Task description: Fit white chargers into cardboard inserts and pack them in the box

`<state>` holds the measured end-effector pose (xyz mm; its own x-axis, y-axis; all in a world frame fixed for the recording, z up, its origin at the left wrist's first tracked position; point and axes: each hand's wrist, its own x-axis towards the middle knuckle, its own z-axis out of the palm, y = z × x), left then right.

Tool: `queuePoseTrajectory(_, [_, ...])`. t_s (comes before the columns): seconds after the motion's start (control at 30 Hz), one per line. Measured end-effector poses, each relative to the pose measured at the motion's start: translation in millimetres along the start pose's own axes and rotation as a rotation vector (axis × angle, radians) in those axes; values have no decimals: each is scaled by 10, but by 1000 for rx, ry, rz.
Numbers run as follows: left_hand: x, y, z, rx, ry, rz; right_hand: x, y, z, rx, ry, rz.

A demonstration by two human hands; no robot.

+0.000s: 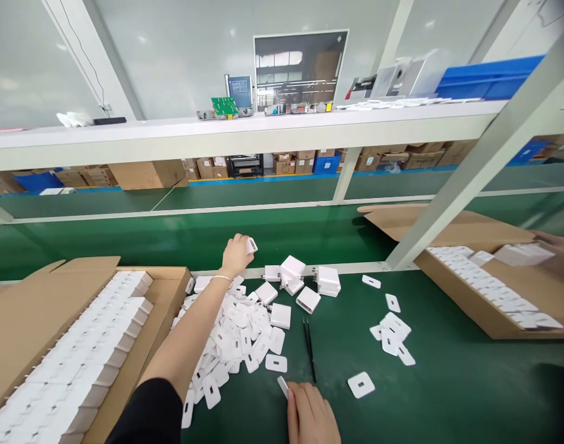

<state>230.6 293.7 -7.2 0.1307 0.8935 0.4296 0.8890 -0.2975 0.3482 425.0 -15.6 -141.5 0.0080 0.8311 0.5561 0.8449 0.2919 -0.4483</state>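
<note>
left hand around white casing, right hand tight on white plate, illegible print on cartons

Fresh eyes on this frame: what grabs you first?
The heap of white plates, left of centre on the green bench. Next, the left hand holding a white piece beyond it, and the right hand holding a slim piece at bottom centre. An open left carton and right carton flank them.
</note>
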Motion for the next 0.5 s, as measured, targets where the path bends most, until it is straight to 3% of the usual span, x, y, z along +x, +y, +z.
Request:
queuePoseTrajectory(0.13, [-376,170,-480,-76,199,-22,29,-20,-45,11,-22,-8])
queuePoseTrajectory(0.3, [-940,531,-1013,-282,451,29,72,-61,-133,34,-51,31])
queuePoseTrajectory(0.5, [-1349,893,-1332,-554,493,167,103,-128,-212,70,-36,60])
